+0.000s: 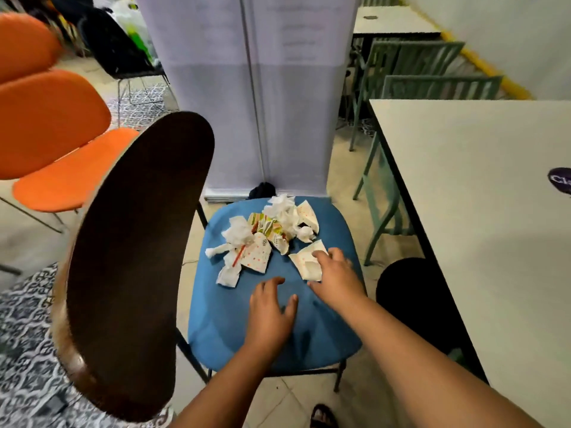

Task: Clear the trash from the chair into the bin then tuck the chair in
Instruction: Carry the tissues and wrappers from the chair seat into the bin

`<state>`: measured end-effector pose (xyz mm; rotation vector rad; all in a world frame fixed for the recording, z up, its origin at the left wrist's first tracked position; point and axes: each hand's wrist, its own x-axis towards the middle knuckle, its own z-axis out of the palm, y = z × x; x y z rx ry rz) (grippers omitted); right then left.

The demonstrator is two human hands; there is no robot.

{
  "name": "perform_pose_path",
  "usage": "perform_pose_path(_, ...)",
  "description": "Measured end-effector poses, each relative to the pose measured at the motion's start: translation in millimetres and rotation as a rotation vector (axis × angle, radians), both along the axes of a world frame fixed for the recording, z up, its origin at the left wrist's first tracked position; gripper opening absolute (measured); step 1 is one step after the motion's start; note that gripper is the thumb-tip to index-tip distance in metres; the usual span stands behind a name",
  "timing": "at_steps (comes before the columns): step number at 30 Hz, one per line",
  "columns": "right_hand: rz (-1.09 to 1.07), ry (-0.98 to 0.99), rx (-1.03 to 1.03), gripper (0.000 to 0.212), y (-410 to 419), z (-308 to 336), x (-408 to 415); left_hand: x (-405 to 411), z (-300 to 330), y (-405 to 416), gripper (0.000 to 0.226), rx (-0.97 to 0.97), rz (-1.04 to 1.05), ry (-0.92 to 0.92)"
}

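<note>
Here trash (265,236) just beyond hands: left hand (272,310) spread, right hand (336,279) touching wrapper (304,261).

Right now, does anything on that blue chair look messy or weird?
Yes. The blue chair seat has a heap of trash on its far half: crumpled tissues, torn dotted paper and a red straw. A seat is no place for that. The right hand touches one paper scrap; the left hand hovers open.
</note>
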<state>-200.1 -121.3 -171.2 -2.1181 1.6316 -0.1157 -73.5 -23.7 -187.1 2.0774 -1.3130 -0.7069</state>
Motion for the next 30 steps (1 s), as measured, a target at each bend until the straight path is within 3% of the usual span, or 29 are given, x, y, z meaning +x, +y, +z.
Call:
perform_pose_path(4,0.083,0.100,0.047,0.067,-22,-14,9,4,-3,-17,0.044,0.012,0.094,-0.003)
perform_pose_path(7,0.096,0.158,0.056,0.058,-28,-22,16,7,-4,-26,0.042,0.021,0.148,-0.011)
perform_pose_path(12,0.107,0.170,0.006,0.041,-29,-27,20,16,-7,-44,0.039,0.006,0.220,-0.045)
perform_pose_path(20,0.209,0.131,0.093,0.043,-32,-16,14,48,11,-92,0.035,-0.077,0.438,-0.166)
perform_pose_path(26,0.232,0.100,0.107,0.049,-31,-10,13,70,9,-118,0.051,0.088,0.379,-0.297)
perform_pose_path(30,0.246,0.091,0.114,0.051,-32,-9,12,72,6,-124,0.050,0.200,0.323,-0.372)
